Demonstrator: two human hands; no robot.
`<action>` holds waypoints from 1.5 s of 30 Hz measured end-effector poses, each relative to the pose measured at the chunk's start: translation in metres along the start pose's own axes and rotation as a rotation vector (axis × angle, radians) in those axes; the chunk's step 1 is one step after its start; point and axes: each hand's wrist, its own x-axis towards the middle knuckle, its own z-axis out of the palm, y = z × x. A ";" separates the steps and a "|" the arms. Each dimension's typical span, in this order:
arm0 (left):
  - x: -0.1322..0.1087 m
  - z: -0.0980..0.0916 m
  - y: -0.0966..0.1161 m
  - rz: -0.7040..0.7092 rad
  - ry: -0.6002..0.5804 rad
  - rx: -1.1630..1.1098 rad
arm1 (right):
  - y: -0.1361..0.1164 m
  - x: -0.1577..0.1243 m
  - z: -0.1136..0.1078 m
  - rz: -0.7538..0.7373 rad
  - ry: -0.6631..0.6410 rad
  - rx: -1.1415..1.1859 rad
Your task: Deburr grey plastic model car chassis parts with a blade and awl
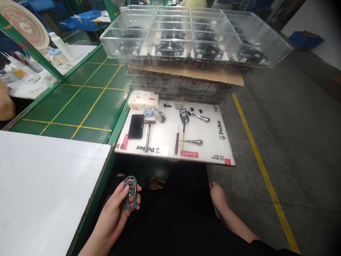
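My left hand (117, 202) is closed around a dark grey plastic frame part (130, 193), thumb on its face. The part has a rounded top opening and smaller cut-outs below. My right hand (217, 195) hangs low beside my right thigh; its fingers are mostly hidden and I see nothing in it. Beyond my knees, a white printed board (162, 142) holds a similar grey part (183, 116), a brush with a yellow-wrapped handle (182, 144), a brown-handled pick (177, 142), a metal-handled awl (195, 142), another metal-handled tool (204, 118) and a T-handled tool (148, 137).
A black phone (136, 126) and tissue pack (143, 100) lie on the board's left side. Behind stand stacked clear trays (170, 60) with dark parts and cardboard (186, 74). A green table (87, 96) and white sheet (48, 185) are left. Another person's arm (5, 101) shows.
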 end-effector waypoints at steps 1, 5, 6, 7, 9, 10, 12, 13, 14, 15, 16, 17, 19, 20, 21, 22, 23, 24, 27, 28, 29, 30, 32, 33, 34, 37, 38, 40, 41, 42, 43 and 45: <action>0.000 -0.004 -0.003 0.000 0.002 0.000 | 0.004 0.000 0.005 0.028 0.005 -0.003; 0.016 -0.032 -0.029 0.043 0.052 0.067 | 0.003 0.012 0.018 -0.004 0.066 0.019; 0.025 -0.041 -0.039 0.065 0.092 0.098 | 0.000 0.017 0.020 -0.034 0.086 0.028; 0.034 -0.050 -0.049 0.080 0.132 0.108 | -0.003 0.023 0.021 -0.064 0.103 0.036; 0.053 -0.068 -0.068 0.089 0.222 0.108 | -0.008 0.035 0.020 -0.124 0.120 0.048; 0.061 -0.076 -0.076 0.091 0.263 0.101 | -0.010 0.041 0.018 -0.152 0.123 0.049; 0.070 -0.088 -0.085 0.094 0.305 0.083 | -0.012 0.055 0.014 -0.187 0.143 0.041; 0.071 -0.092 -0.088 0.098 0.303 0.075 | -0.013 0.063 0.011 -0.188 0.171 0.033; 0.070 -0.095 -0.088 0.107 0.290 0.068 | -0.014 0.071 0.010 -0.178 0.210 0.023; 0.068 -0.096 -0.088 0.117 0.272 0.063 | -0.016 0.078 0.009 -0.160 0.253 0.015; 0.065 -0.097 -0.086 0.125 0.252 0.061 | -0.018 0.084 0.009 -0.147 0.289 0.009; 0.061 -0.096 -0.084 0.127 0.234 0.060 | -0.020 0.089 0.011 -0.143 0.313 0.003; 0.049 -0.094 -0.078 0.142 0.207 0.051 | -0.028 0.088 0.015 -0.165 0.327 0.000; 0.041 -0.092 -0.076 0.155 0.195 0.040 | -0.032 0.082 0.017 -0.191 0.325 0.000; 0.031 -0.090 -0.073 0.170 0.182 0.025 | -0.036 0.073 0.017 -0.224 0.324 0.001; 0.019 -0.088 -0.071 0.186 0.167 0.006 | -0.040 0.062 0.017 -0.264 0.325 0.003; 0.006 -0.086 -0.069 0.201 0.149 -0.015 | -0.043 0.048 0.014 -0.311 0.329 0.005; -0.007 -0.084 -0.068 0.213 0.128 -0.036 | -0.047 0.034 0.009 -0.362 0.335 0.006; -0.047 -0.079 -0.069 0.216 0.057 -0.094 | -0.067 0.002 -0.015 -0.526 0.345 -0.004; -0.058 -0.077 -0.069 0.206 0.032 -0.119 | -0.079 -0.002 -0.025 -0.567 0.350 -0.012; -0.066 -0.076 -0.070 0.185 0.004 -0.160 | -0.093 -0.003 -0.035 -0.598 0.353 -0.023; -0.072 -0.076 -0.071 0.169 -0.020 -0.192 | -0.109 0.000 -0.044 -0.617 0.351 -0.038; -0.078 -0.076 -0.070 0.148 -0.055 -0.222 | -0.147 0.014 -0.059 -0.632 0.326 -0.075; -0.078 -0.076 -0.069 0.142 -0.069 -0.219 | -0.166 0.022 -0.064 -0.630 0.304 -0.095; -0.077 -0.077 -0.067 0.139 -0.082 -0.209 | -0.185 0.030 -0.066 -0.620 0.280 -0.117; -0.066 -0.080 -0.056 0.125 -0.115 -0.164 | -0.229 0.046 -0.062 -0.535 0.224 -0.167; -0.060 -0.081 -0.052 0.119 -0.122 -0.146 | -0.240 0.049 -0.058 -0.496 0.214 -0.170; -0.046 -0.085 -0.043 0.109 -0.138 -0.105 | -0.255 0.051 -0.052 -0.421 0.203 -0.143; -0.039 -0.088 -0.039 0.105 -0.147 -0.083 | -0.259 0.052 -0.051 -0.388 0.200 -0.113; -0.031 -0.091 -0.036 0.102 -0.158 -0.060 | -0.262 0.052 -0.051 -0.357 0.202 -0.072; -0.023 -0.094 -0.034 0.097 -0.171 -0.040 | -0.262 0.052 -0.054 -0.332 0.209 -0.019; -0.009 -0.100 -0.032 0.091 -0.204 -0.013 | -0.258 0.048 -0.062 -0.299 0.242 0.118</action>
